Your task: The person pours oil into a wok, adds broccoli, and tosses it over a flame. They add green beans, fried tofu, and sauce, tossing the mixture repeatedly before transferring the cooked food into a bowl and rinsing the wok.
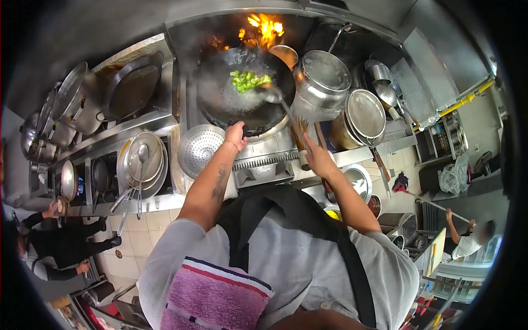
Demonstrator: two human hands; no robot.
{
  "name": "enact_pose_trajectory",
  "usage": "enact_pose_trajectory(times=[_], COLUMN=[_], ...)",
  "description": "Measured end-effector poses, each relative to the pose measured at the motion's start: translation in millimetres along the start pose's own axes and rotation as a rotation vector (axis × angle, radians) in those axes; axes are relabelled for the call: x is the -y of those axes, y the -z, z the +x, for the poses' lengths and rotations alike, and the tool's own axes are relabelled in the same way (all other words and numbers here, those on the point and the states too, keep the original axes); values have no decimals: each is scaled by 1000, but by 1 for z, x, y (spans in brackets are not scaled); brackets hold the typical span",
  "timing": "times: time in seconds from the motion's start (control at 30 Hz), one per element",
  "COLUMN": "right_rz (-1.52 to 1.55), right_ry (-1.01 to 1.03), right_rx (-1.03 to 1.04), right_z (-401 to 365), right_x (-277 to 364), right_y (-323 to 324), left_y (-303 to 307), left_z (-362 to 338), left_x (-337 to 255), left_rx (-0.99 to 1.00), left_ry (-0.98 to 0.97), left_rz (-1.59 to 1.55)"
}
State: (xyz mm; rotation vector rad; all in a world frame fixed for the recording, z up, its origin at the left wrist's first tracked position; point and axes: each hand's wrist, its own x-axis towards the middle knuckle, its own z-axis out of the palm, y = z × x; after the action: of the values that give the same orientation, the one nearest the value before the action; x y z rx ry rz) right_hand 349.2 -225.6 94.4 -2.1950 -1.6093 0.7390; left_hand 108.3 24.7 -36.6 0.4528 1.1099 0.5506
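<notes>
A large black wok (217, 102) sits over the stove with bright green vegetable pieces (248, 81) in steaming liquid. My left hand (236, 136) is closed around the wok's near edge, at its handle. In my right hand (319, 158) is the long handle of a ladle (270, 94), whose bowl rests in the wok just right of the greens. A bamboo wok brush (301, 135) stands beside the right hand, under the ladle handle. To the left of the wok, a round perforated strainer (202, 149) lies close to my left forearm.
Flames (264, 30) rise behind the wok. On the right stand a lidded pot (325, 71) and a container topped by a mesh strainer (366, 113). Stacked pans (146, 159) sit at left. One person (60, 242) stands at left; another (467, 239) holds a pole at right.
</notes>
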Motion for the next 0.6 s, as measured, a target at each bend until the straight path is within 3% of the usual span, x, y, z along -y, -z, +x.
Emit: enact_pose_trajectory(times=[0.07,0.13,0.23,0.27,0.33,0.37,0.43,0.5,0.6], right_rz=[-10,17,63,8,-99,-103,-109,-176,-217], right_ry=[98,231,228,483,353,299,247,30,70], right_rx=[173,233,390,229,251,218,175,87,144], right_z=[-43,-78,-83,-67,-34,-12,11,22,-9], right_x=[11,37,58,31,38,32,35,52,63], right_y=[12,46,88,72,63,46,16,3,40], left_y=[-18,-31,-25,-20,-16,-6,-4,11,51], left_z=[-66,-150,-138,-123,-72,-56,-68,-90,-142], left_x=[3,-5,-3,-8,-4,1,20,54,89], left_rx=[-92,-21,-50,-47,-44,61,10,-28,118], left_ry=[-49,-88,-75,-33,-66,-42,-111,-204,-218], left_rz=[-70,-125,-276,-160,-187,-190,-157,-138,113])
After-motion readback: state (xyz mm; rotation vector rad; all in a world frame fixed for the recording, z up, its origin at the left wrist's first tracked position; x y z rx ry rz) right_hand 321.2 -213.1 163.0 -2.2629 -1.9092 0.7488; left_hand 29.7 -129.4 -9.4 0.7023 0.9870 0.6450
